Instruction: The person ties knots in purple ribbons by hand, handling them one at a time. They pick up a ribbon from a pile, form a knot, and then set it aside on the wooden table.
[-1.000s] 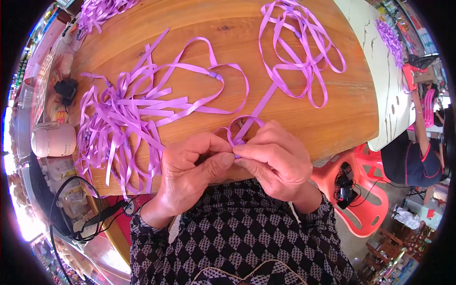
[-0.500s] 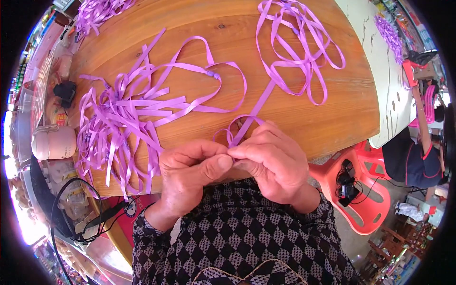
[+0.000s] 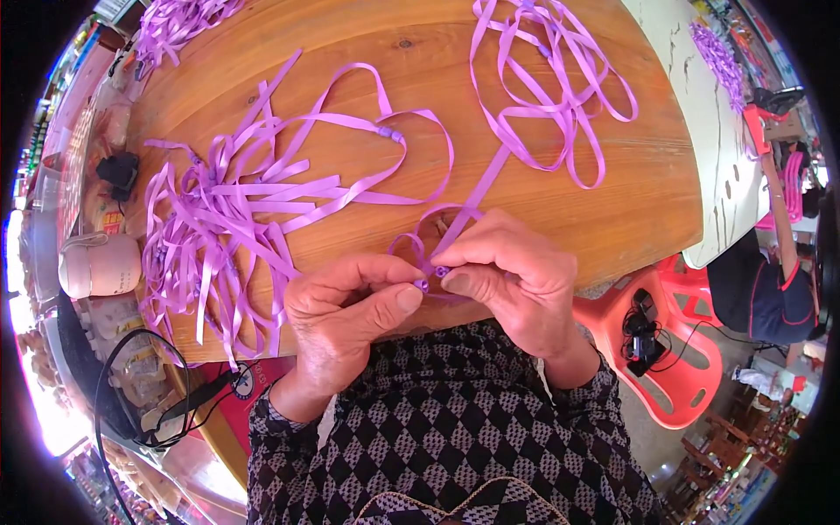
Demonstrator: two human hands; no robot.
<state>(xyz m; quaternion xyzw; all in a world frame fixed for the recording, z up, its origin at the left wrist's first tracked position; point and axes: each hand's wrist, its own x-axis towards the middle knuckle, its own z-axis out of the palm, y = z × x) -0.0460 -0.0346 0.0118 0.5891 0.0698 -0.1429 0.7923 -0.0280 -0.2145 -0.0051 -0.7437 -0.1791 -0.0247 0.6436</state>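
My left hand [image 3: 343, 317] pinches a small purple connector piece [image 3: 422, 285] between thumb and forefinger. A matching purple connector piece [image 3: 442, 272] is in the pinch of my right hand [image 3: 518, 282], a little apart from the first. Both hands are above the table's near edge. A purple ribbon [image 3: 479, 191] loops behind the fingers and runs up to a loose coil of ribbon [image 3: 560, 111] at the right. Left of my hands lies a tangled heap of purple ribbon straps [image 3: 223, 214], some with small purple connectors [image 3: 390, 134].
The wooden table [image 3: 411, 83] adjoins a white marbled surface [image 3: 691, 131]. More ribbon [image 3: 179, 26] lies at the far left. A pale pink rounded object [image 3: 103, 265] and a black cable [image 3: 98, 411] are at the left. An orange plastic chair [image 3: 674, 398] with black cables stands right.
The fingertips, close together before, have drawn slightly apart, the right hand shifting rightward. The two connector pieces now show between them.
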